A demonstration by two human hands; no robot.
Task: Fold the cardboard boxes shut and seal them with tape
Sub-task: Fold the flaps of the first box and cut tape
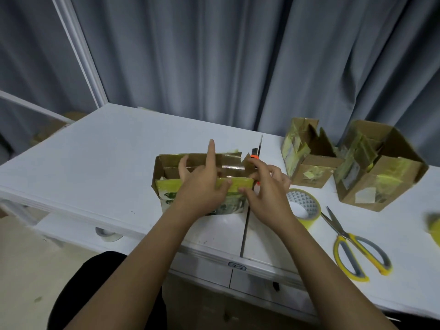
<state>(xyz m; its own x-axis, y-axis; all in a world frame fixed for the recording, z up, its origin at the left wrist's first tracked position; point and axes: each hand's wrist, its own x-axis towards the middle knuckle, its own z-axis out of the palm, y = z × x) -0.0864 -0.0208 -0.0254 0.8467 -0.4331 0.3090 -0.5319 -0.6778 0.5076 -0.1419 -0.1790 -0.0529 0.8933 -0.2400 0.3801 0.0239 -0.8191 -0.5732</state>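
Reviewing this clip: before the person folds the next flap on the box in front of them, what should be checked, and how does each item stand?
1. Both hands on the box: ok; left hand and right hand are at its near flap.
2. Top flaps closed: not ok, still open.
3. Tape roll within reach: ok, beside the right hand.
4. Scissors at hand: ok, on the table.
5. Orange-tipped tool clear of the flaps: cannot tell.
6. Other two boxes sealed: not ok, open.
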